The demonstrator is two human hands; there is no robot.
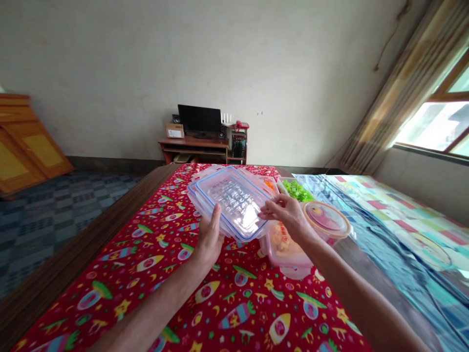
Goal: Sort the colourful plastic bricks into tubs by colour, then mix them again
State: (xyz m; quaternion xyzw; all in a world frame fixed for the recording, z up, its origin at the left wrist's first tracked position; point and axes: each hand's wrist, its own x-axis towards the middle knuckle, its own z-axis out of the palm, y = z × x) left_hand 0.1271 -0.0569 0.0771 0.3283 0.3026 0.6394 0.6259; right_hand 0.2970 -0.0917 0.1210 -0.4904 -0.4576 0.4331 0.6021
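Note:
A small stack of clear plastic container lids, the top one edged in blue, is held tilted above the red cloth. My left hand grips the stack at its near left side, thumb on top and fingers underneath. My right hand pinches the right edge of the top lid. Just beyond and below it stands a lidded container with pale yellowish food. A round container with an orange-rimmed lid is right of that hand. Leafy greens and chopped orange food sit in containers behind.
The table is covered by a red cloth with rocket prints. A blue and patchwork plastic cover lies at the right. A desk with a monitor is against the wall, and a wooden cabinet stands at the left.

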